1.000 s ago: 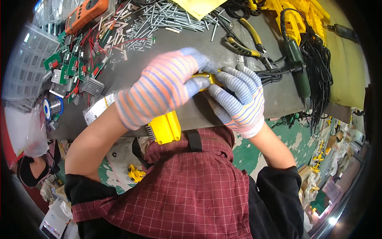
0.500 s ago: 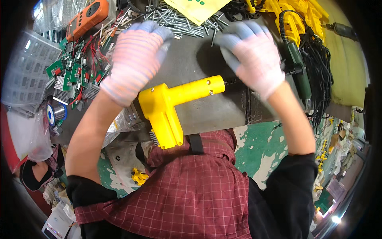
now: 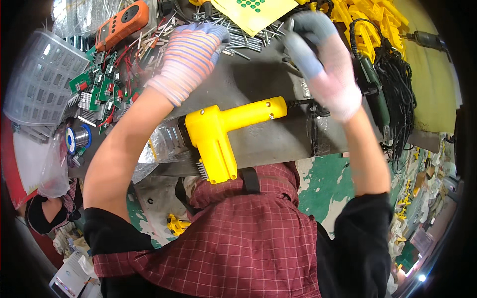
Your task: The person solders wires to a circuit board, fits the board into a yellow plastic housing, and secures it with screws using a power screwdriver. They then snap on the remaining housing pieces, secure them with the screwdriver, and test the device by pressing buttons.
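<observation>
A yellow gun-shaped plastic tool housing (image 3: 216,136) lies at the bench's near edge, its handle pointing right and a black cord leaving the handle's end. Metal fins show at its lower left. Neither hand touches it. My left hand (image 3: 194,54), in a striped knit glove, hangs bent at the left side of a pile of long metal screws (image 3: 246,42); its fingertips are turned away and what lies under them is hidden. Beyond the handle's end, my gloved right hand (image 3: 330,67) is raised, thumb and fingers apart, near the pile's right side. Nothing shows in its grasp.
Green circuit boards (image 3: 102,94) with red wires, a solder spool (image 3: 78,138) and an orange meter (image 3: 121,25) crowd the left. Yellow plastic parts (image 3: 365,37), a green power screwdriver (image 3: 375,92) and black cables (image 3: 397,94) fill the right. A yellow sheet (image 3: 253,12) covers some screws.
My right hand has turned and lifted slightly, its thumb and fingers now spread. The left hand has shifted a little right and up, with its fingers curled more. The tool housing stays on the bench.
</observation>
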`<action>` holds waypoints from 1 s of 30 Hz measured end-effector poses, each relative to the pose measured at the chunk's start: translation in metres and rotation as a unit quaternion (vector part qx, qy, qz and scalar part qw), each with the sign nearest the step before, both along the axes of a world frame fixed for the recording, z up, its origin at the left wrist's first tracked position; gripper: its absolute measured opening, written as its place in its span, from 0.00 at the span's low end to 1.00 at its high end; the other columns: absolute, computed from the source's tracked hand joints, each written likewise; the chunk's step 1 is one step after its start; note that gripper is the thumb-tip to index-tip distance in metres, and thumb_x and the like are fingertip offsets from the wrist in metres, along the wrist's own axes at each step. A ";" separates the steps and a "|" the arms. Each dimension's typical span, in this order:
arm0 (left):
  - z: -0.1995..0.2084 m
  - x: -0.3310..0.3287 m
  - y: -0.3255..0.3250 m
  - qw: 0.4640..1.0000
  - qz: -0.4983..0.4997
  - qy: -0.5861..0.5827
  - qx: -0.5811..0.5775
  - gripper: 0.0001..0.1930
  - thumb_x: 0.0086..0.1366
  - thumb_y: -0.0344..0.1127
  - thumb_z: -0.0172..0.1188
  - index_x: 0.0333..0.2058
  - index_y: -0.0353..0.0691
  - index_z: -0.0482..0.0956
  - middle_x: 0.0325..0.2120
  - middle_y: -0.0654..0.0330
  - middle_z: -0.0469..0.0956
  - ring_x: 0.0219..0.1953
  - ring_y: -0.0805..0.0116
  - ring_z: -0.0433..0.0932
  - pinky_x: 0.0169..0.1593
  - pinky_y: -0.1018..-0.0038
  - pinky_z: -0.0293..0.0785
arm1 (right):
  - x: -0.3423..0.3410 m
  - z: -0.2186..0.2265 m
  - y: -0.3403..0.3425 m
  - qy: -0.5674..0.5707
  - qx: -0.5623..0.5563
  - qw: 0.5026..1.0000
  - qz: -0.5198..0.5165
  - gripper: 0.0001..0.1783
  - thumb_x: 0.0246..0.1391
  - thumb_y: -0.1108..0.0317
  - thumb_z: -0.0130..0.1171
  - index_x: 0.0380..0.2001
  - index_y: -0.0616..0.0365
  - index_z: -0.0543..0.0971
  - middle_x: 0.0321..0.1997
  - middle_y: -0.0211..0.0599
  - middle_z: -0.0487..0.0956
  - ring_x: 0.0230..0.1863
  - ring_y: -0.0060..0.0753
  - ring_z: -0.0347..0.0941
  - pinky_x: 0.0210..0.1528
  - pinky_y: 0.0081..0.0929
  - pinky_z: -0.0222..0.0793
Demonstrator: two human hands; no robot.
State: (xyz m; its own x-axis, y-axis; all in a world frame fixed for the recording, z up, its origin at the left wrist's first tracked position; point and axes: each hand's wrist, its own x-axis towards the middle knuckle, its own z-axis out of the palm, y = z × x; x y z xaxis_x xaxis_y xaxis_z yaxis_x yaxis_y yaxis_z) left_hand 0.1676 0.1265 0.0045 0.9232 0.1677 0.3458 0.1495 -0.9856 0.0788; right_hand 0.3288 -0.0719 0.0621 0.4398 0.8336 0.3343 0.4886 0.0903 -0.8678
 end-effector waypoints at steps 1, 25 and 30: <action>0.002 -0.006 -0.001 0.998 -0.005 -0.046 -0.035 0.08 0.63 0.31 0.63 0.42 0.42 0.78 0.38 0.55 0.82 0.37 0.57 0.82 0.43 0.65 0.75 | -0.014 0.002 -0.013 0.021 -0.002 1.000 -0.023 0.12 0.61 0.65 0.61 0.43 0.61 0.77 0.37 0.37 0.79 0.37 0.25 0.76 0.44 0.26 0.72; 0.056 -0.014 -0.035 0.926 -0.182 0.318 0.095 0.16 0.57 0.30 0.60 0.46 0.43 0.77 0.36 0.59 0.79 0.39 0.61 0.80 0.43 0.66 0.75 | -0.136 -0.041 -0.088 0.212 -0.008 0.972 -0.097 0.11 0.56 0.78 0.65 0.43 0.61 0.84 0.39 0.36 0.85 0.41 0.22 0.80 0.46 0.23 0.76; 0.072 -0.041 -0.053 0.710 -0.017 0.084 -0.699 0.19 0.65 0.24 0.57 0.55 0.38 0.74 0.36 0.64 0.75 0.44 0.72 0.81 0.50 0.77 0.76 | -0.140 -0.047 -0.083 0.277 0.005 0.956 -0.102 0.10 0.57 0.78 0.63 0.44 0.61 0.82 0.38 0.33 0.84 0.40 0.20 0.79 0.46 0.22 0.75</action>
